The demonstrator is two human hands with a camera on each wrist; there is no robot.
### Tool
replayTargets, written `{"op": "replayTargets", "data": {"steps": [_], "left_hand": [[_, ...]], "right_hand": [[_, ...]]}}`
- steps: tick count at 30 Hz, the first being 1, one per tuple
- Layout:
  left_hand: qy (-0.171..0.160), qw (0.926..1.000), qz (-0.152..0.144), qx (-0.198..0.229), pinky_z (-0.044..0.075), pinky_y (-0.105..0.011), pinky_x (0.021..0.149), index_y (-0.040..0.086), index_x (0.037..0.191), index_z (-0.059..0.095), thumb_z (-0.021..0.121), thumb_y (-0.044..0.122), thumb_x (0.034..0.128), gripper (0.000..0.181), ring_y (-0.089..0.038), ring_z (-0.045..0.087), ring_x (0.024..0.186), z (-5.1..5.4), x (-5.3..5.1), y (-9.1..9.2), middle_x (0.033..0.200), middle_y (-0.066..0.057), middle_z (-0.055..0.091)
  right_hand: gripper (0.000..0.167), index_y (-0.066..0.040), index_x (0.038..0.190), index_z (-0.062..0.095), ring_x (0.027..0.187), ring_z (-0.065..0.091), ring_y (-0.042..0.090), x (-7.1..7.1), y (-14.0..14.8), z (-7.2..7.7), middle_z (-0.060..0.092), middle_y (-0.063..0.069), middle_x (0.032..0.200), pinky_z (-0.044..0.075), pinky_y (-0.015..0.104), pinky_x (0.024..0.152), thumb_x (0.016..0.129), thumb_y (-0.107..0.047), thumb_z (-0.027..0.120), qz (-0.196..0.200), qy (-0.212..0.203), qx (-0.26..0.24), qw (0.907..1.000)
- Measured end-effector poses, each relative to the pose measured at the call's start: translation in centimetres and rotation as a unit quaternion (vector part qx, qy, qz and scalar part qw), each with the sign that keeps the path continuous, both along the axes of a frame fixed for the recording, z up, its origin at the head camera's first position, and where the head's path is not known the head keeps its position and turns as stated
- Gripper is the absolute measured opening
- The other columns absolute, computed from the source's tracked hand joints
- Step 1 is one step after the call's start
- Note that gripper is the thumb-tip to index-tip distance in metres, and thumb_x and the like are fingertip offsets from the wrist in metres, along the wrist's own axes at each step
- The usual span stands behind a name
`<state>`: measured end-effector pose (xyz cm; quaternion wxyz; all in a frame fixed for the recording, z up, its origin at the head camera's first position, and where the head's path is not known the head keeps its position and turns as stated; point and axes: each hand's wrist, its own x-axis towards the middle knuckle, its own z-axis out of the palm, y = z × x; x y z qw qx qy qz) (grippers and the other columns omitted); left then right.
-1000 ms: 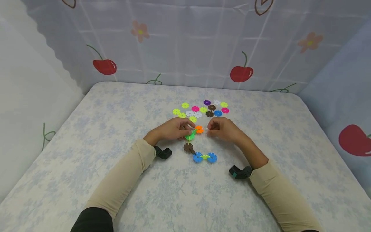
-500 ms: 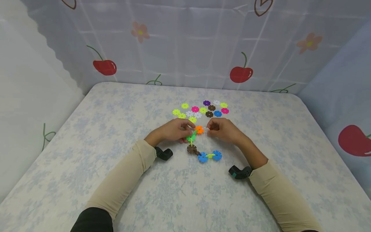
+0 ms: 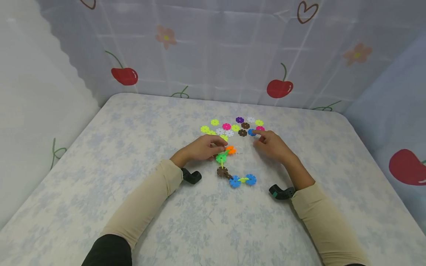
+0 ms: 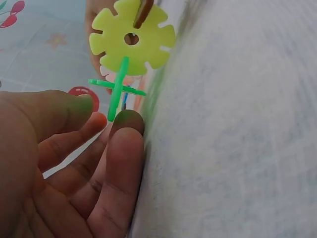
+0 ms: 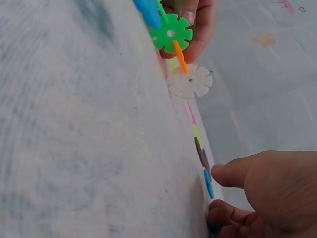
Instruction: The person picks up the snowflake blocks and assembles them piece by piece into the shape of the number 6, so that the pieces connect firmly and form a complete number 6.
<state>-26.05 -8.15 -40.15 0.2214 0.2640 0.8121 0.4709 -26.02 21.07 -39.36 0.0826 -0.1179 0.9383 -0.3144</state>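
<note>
In the head view, my left hand (image 3: pixel 208 147) is beside a chain of interlocked plastic snowflake discs. Its fingertips lie close to a green disc (image 3: pixel 221 158) and an orange disc (image 3: pixel 231 149). The left wrist view shows a gap between thumb and fingers, with a yellow disc (image 4: pixel 148 52) just beyond. A clear disc (image 5: pixel 190 82) is joined to the orange one at the chain's end. Brown discs (image 3: pixel 222 171) and blue discs (image 3: pixel 235 181) form its near end. My right hand (image 3: pixel 274 146) extends its index finger over a loose blue disc (image 3: pixel 251 132); contact is unclear.
Loose discs lie behind the chain, among them a purple disc (image 3: pixel 239 120), a pink disc (image 3: pixel 226 126) and several yellow ones. A patterned cloth covers the table (image 3: pixel 149 229). A curtain with cherries (image 3: pixel 216 55) hangs at the back. Black wrist devices sit beneath both wrists.
My right hand has let go of the clear disc and moved away and right to the loose blue disc. The chain's near end has swung slightly right. My left hand stays beside the chain.
</note>
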Motion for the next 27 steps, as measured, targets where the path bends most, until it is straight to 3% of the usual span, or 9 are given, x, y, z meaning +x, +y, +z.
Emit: {"op": "replayTargets", "data": {"steps": [2, 5, 8, 10, 14, 18, 21, 25, 27], "left_hand": [[-0.010, 0.9999, 0.000, 0.003, 0.054, -0.032, 0.068, 0.009, 0.131, 0.066, 0.058, 0.016, 0.1052, 0.027, -0.021, 0.059, 0.077, -0.1, 0.0, 0.1, 0.118, -0.005, 0.066], [-0.009, 0.9999, -0.005, 0.003, 0.052, -0.031, 0.067, 0.011, 0.132, 0.067, 0.056, 0.014, 0.1058, 0.028, -0.020, 0.057, 0.074, -0.1, 0.1, 0.0, 0.122, -0.004, 0.065], [0.005, 0.9999, -0.014, -0.001, 0.050, -0.030, 0.066, 0.012, 0.132, 0.068, 0.055, 0.014, 0.1061, 0.029, -0.019, 0.055, 0.069, 0.0, 0.1, 0.0, 0.123, -0.002, 0.066], [0.004, 0.9999, -0.015, -0.002, 0.050, -0.030, 0.066, 0.012, 0.130, 0.069, 0.055, 0.015, 0.1063, 0.028, -0.019, 0.054, 0.067, 0.1, 0.1, 0.0, 0.120, -0.002, 0.066], [-0.014, 0.9999, -0.006, 0.002, 0.051, -0.031, 0.067, 0.011, 0.124, 0.070, 0.055, 0.015, 0.1065, 0.024, -0.019, 0.054, 0.072, 0.2, 0.1, 0.0, 0.111, -0.004, 0.066], [-0.010, 0.9999, 0.005, 0.003, 0.052, -0.032, 0.067, 0.011, 0.123, 0.069, 0.057, 0.018, 0.1060, 0.022, -0.021, 0.056, 0.071, 0.1, -0.1, -0.1, 0.107, -0.004, 0.067], [0.008, 0.9998, 0.018, 0.001, 0.052, -0.033, 0.066, 0.010, 0.127, 0.066, 0.058, 0.021, 0.1054, 0.026, -0.022, 0.058, 0.069, -0.2, -0.2, 0.3, 0.106, -0.004, 0.069], [0.049, 0.9982, 0.033, -0.014, 0.052, -0.033, 0.078, 0.008, 0.130, 0.066, 0.059, 0.022, 0.1048, 0.029, -0.018, 0.064, 0.087, -0.3, -0.1, 1.1, 0.110, -0.005, 0.069], [0.062, 0.9971, 0.036, -0.025, 0.051, -0.033, 0.086, 0.008, 0.128, 0.067, 0.060, 0.020, 0.1040, 0.028, -0.017, 0.063, 0.099, -0.2, 0.0, 1.4, 0.111, -0.004, 0.068]], "right_hand": [[0.047, -0.004, 0.150, 0.048, 0.071, 0.046, 0.024, -0.2, -0.1, -0.4, 0.051, 0.011, 0.080, 0.044, 0.036, 0.064, 0.104, -0.014, 0.053, 0.010, 0.008, 0.005, 0.9999], [0.042, 0.000, 0.144, 0.054, 0.067, 0.039, 0.022, -0.2, -0.3, -0.7, 0.042, 0.007, 0.072, 0.037, 0.035, 0.060, 0.104, -0.013, 0.051, 0.012, 0.022, 0.012, 0.9996], [0.029, 0.002, 0.124, 0.066, 0.078, 0.047, 0.027, 0.0, -0.3, -0.4, 0.051, 0.013, 0.084, 0.043, 0.039, 0.067, 0.103, -0.015, 0.055, -0.012, 0.025, 0.018, 0.9994], [0.022, 0.001, 0.114, 0.064, 0.090, 0.052, 0.030, 0.2, -0.3, -0.2, 0.056, 0.017, 0.100, 0.047, 0.043, 0.076, 0.103, -0.017, 0.059, -0.031, 0.013, 0.020, 0.9992], [0.027, 0.002, 0.121, 0.061, 0.101, 0.053, 0.035, 0.3, -0.1, 0.4, 0.058, 0.021, 0.112, 0.048, 0.049, 0.087, 0.102, -0.017, 0.062, -0.037, -0.018, 0.025, 0.9988], [0.027, 0.002, 0.123, 0.061, 0.109, 0.053, 0.037, 0.4, -0.3, 0.9, 0.058, 0.021, 0.117, 0.048, 0.051, 0.094, 0.100, -0.012, 0.064, -0.037, -0.025, 0.024, 0.9987], [0.020, -0.001, 0.116, 0.061, 0.102, 0.058, 0.033, 0.6, -0.4, 1.2, 0.061, 0.018, 0.111, 0.051, 0.045, 0.087, 0.100, -0.012, 0.065, -0.047, -0.034, 0.002, 0.9983], [0.015, -0.001, 0.110, 0.065, 0.083, 0.063, 0.026, 0.9, -0.4, 1.2, 0.066, 0.014, 0.096, 0.054, 0.032, 0.072, 0.100, -0.013, 0.066, -0.049, -0.074, -0.060, 0.9943], [0.016, 0.000, 0.108, 0.065, 0.079, 0.064, 0.024, 1.0, -0.4, 1.0, 0.068, 0.013, 0.092, 0.055, 0.029, 0.071, 0.100, -0.013, 0.067, -0.043, -0.098, -0.097, 0.9895]]}}
